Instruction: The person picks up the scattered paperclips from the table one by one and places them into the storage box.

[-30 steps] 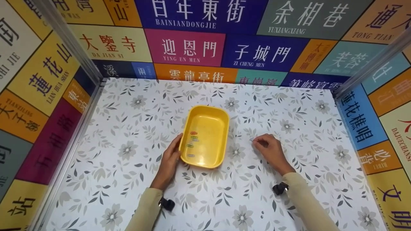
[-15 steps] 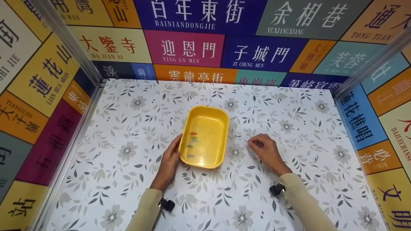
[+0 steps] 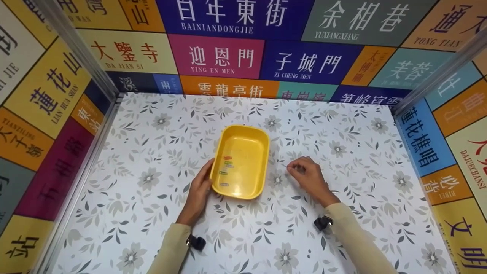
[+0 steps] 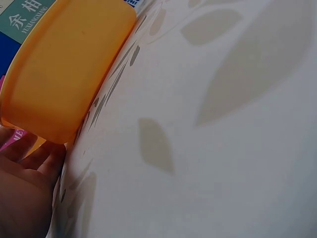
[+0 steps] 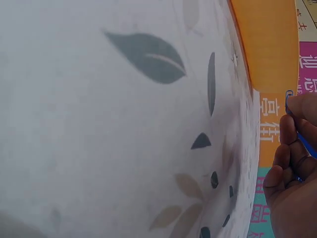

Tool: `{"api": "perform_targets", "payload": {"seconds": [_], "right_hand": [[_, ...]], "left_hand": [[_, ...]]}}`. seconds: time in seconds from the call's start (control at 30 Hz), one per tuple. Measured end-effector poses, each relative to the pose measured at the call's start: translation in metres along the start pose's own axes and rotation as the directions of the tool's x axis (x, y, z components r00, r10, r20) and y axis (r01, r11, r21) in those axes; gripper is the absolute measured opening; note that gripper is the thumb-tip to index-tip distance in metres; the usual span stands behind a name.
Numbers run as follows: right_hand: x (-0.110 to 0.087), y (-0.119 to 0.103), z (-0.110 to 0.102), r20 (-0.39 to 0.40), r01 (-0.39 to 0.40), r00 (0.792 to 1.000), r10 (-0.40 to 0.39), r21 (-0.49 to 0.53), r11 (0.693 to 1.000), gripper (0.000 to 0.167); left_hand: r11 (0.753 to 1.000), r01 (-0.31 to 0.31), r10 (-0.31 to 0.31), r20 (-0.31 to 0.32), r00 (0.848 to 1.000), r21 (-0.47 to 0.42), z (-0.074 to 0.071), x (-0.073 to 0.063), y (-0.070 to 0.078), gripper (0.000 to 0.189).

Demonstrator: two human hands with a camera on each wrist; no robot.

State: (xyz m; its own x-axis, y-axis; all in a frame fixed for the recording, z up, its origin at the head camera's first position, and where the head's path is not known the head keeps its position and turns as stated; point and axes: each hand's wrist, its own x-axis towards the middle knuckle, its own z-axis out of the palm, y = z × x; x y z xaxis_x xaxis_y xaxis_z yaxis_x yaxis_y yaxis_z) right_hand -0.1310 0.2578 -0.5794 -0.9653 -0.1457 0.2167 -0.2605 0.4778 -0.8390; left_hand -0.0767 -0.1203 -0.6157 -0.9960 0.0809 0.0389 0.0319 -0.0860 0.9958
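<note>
A yellow plastic box (image 3: 243,152) lies on the patterned tabletop in front of me. Against its outer left wall rests my left hand (image 3: 196,194), its fingers lying along the side near the front corner; the left wrist view shows these fingers (image 4: 34,153) at the box's lower end. Inside the box, along its left side, are several small paper clips, among them a red one (image 3: 227,157) and a green one (image 3: 223,173). To the right of the box, my right hand (image 3: 310,178) pinches a blue paper clip (image 5: 289,94) between thumb and forefinger, apart from the box.
The tabletop (image 3: 152,213) has a grey leaf and flower print. Upright panels with coloured place-name signs (image 3: 217,55) stand at the back, left and right. A small black camera (image 3: 322,223) is strapped to each wrist.
My right hand has moved left toward the yellow box, still pinching the paper clip. The left hand stays at the box's side, and the box has kept its place.
</note>
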Motion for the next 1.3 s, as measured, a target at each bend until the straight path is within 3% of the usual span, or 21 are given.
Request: {"api": "perform_targets", "payload": {"seconds": [0.1, 0.37, 0.47, 0.57, 0.77, 1.03, 1.3], "right_hand": [[0.003, 0.009, 0.001, 0.03, -0.003, 1.0, 0.004, -0.014, 1.0, 0.003], [0.007, 0.002, 0.01, 0.047, 0.032, 0.998, -0.031, -0.016, 0.999, 0.013], [0.01, 0.0, 0.013, 0.045, 0.056, 0.997, -0.056, 0.005, 0.998, 0.008], [0.012, -0.005, 0.018, 0.044, 0.077, 0.996, -0.078, 0.024, 0.997, 0.001], [0.016, -0.019, 0.029, 0.032, 0.07, 0.997, -0.073, 0.072, 0.995, 0.008], [0.02, -0.033, 0.046, 0.019, 0.071, 0.997, -0.073, 0.079, 0.994, 0.003], [0.027, -0.042, 0.052, 0.075, 0.093, 0.992, -0.099, 0.084, 0.992, 0.004]], "left_hand": [[1.0, 0.001, -0.001, 0.0, 1.0, -0.005, 0.0, 0.0, 0.0, 0.066], [1.0, -0.002, 0.002, -0.006, 1.0, 0.007, 0.001, 0.0, 0.0, 0.065], [1.0, -0.001, 0.001, -0.01, 1.0, -0.004, 0.001, 0.0, 0.0, 0.066], [1.0, 0.002, -0.003, -0.013, 1.0, -0.005, 0.001, 0.0, 0.0, 0.067], [1.0, -0.003, 0.003, 0.0, 1.0, 0.007, 0.0, -0.001, 0.001, 0.066], [1.0, 0.003, -0.003, 0.009, 1.0, 0.009, 0.0, -0.001, 0.0, 0.065], [1.0, -0.008, 0.008, 0.002, 1.0, 0.016, 0.0, -0.001, 0.0, 0.064]]}}
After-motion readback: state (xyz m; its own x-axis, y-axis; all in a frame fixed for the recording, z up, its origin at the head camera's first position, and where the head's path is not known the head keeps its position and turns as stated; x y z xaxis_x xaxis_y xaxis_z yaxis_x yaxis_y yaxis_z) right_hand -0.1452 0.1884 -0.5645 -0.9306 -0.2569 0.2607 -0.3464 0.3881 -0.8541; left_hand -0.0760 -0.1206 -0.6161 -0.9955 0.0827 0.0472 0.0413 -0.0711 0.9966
